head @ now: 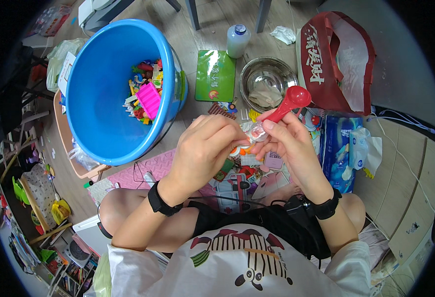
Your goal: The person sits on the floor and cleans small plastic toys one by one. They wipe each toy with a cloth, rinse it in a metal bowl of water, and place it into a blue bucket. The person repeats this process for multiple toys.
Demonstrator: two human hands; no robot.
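Note:
A red plastic scoop-shaped toy [285, 105] with a rounded bowl end is gripped in my right hand [295, 144], its bowl pointing away from me. At its near end, between my hands, is a clear crinkled plastic piece [258, 132] with something reddish inside. My left hand [208, 148] pinches the left edge of that clear piece; its fingertips are partly hidden. Just below the fingers show orange-and-white small parts [241, 150]; whether they are held or lie beneath cannot be told. Under my hands, a toy ambulance picture panel [232, 193] lies among small toys on a pink mat [158, 163].
A large blue tub [102, 92] holding small toys, including a pink piece [148, 100], stands front left. Beyond my hands are a steel bowl [249, 68] with a crumpled cloth-like item, a green flat pack [215, 74] and a bottle [238, 41]. A red bag [317, 48] and blue tissue pack [338, 148] lie right.

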